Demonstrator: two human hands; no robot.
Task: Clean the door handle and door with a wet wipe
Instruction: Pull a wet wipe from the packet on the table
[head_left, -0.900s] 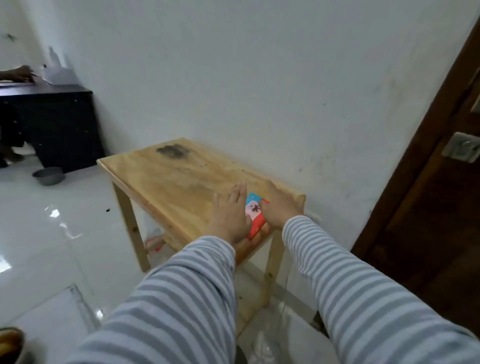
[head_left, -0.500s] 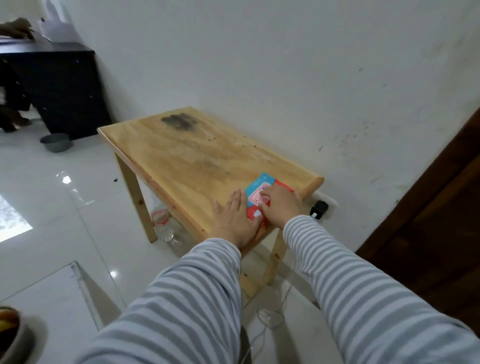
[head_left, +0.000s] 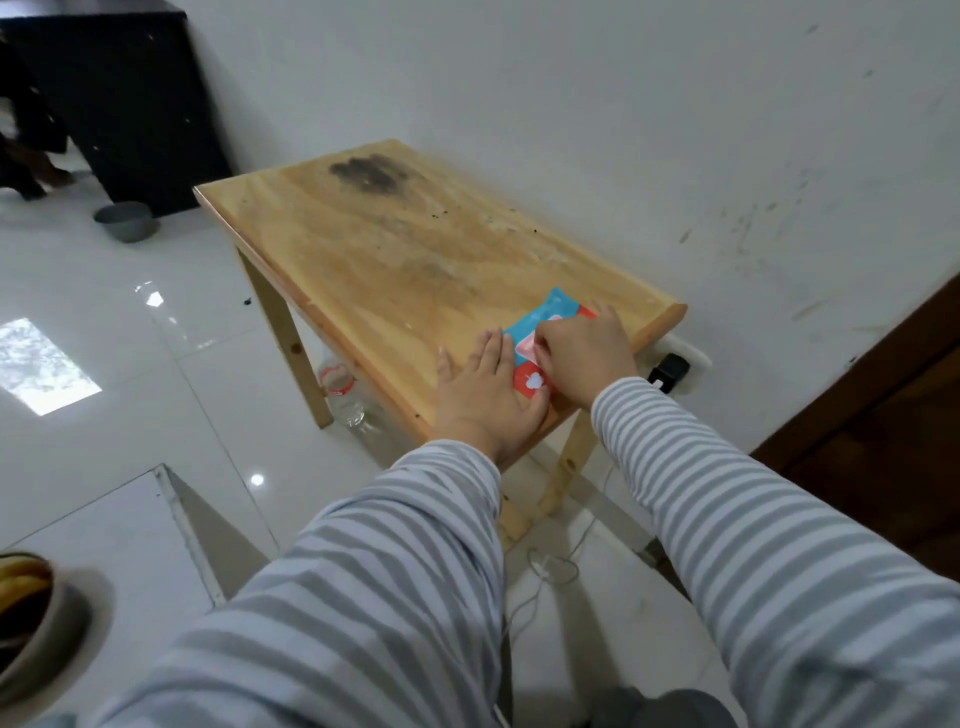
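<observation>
At the near right corner of the wooden table (head_left: 395, 249), a wet-wipe pack (head_left: 540, 332), blue and red with a pale flap, lies flat on the tabletop, close to the front edge. Left hand (head_left: 483, 395): fingers straight, palm down, pressing the table beside the pack with the thumb side touching its near red end. Right hand (head_left: 584, 353): fingers curled over the pack's middle, apparently pinching the pale flap; the pinch itself is hidden under the knuckles, so flap-versus-wipe cannot be told.

Step in hand, judged: opening the pack to draw one wipe. No wipe is out yet; the door (head_left: 893, 457), at the right edge of view, is untouched, so the task is at its start.

To do it well: left hand should shift onto the pack itself to pin it, since the pack sits near the edge and may slide or lift. Peel the flap back slowly, pull a single sheet straight up, reseal.
</observation>
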